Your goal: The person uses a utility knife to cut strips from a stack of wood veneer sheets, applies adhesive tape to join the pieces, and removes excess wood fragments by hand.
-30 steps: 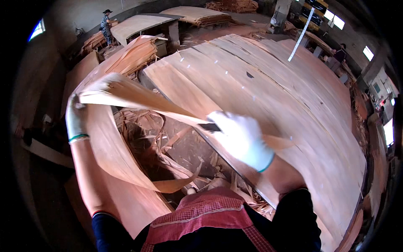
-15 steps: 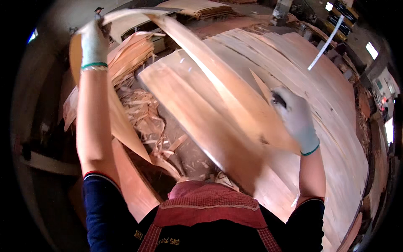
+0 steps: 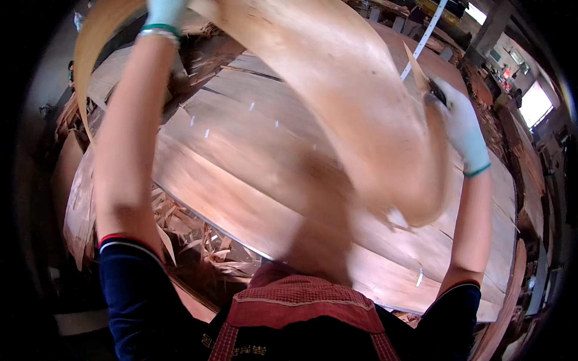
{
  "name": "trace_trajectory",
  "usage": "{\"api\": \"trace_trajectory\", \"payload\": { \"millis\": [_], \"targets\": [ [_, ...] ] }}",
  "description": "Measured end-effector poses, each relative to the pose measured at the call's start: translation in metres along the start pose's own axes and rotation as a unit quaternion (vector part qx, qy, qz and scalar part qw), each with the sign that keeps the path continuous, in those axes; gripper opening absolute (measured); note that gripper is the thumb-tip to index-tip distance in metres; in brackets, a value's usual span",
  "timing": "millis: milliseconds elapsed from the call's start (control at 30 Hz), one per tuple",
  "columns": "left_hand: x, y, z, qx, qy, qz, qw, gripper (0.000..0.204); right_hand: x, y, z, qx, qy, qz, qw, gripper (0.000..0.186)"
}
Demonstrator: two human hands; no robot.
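A long, thin wood veneer sheet (image 3: pixel 337 78) hangs in a curve between my gloved hands, lifted above a broad stack of veneer (image 3: pixel 241 144). At the upper left, my left hand (image 3: pixel 167 13) is closed on the sheet, its fingers partly cut off by the picture's top edge. The sheet bends down past the left forearm on its outer side. On the right, my right hand (image 3: pixel 465 123) grips the sheet's other end, which curls upward. A small dark thing (image 3: pixel 437 91) shows at its fingers, too blurred to name. A pointed veneer sliver (image 3: pixel 415 63) sticks up beside it.
Torn veneer scraps (image 3: pixel 198 237) lie on the floor along the stack's near left edge. Small white strips (image 3: pixel 419 277) dot the stack's top. A pale upright bar (image 3: pixel 424 39) rises at the far side. More wood sheets (image 3: pixel 78 210) lean at the left.
My view has swung to the right over the stack. Both hands have moved up in the picture with the veneer sheet, and its right end now curls more strongly.
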State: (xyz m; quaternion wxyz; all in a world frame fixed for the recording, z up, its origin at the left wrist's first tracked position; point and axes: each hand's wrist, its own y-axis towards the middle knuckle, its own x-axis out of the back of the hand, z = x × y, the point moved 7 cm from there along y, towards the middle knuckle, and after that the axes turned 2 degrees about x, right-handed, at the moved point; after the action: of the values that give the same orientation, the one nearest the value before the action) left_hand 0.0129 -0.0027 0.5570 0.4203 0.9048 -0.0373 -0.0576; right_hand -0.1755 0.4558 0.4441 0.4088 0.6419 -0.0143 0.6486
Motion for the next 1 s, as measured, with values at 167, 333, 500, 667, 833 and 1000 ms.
{"api": "trace_trajectory", "payload": {
  "millis": [167, 333, 500, 667, 833, 1000],
  "targets": [
    [-0.093, -0.067, 0.166, -0.055, 0.231, 0.115, 0.965, 0.061, -0.120, 0.059, -0.061, -0.087, -0.177, 0.083, 0.977, 0.022],
    [-0.138, -0.183, 0.331, 0.101, 0.265, 0.233, 0.930, 0.058, -0.291, 0.057, -0.122, -0.124, -0.207, 0.189, 0.952, 0.023],
    [-0.134, -0.205, 0.469, 0.137, 0.315, 0.240, 0.908, 0.078, -0.425, 0.072, -0.103, -0.144, -0.110, 0.223, 0.958, 0.017],
    [-0.195, -0.276, 0.491, 0.220, 0.054, 0.369, 0.902, 0.071, -0.485, 0.104, -0.112, -0.163, -0.082, 0.236, 0.955, 0.019],
    [-0.288, -0.440, 0.363, 0.021, 0.145, 0.659, 0.738, 0.056, -0.505, 0.129, -0.145, -0.151, -0.082, 0.167, 0.971, 0.027],
    [-0.290, -0.463, 0.349, -0.059, 0.218, 0.580, 0.782, 0.053, -0.502, 0.114, -0.136, -0.248, 0.132, 0.041, 0.959, 0.023]
  ]
}}
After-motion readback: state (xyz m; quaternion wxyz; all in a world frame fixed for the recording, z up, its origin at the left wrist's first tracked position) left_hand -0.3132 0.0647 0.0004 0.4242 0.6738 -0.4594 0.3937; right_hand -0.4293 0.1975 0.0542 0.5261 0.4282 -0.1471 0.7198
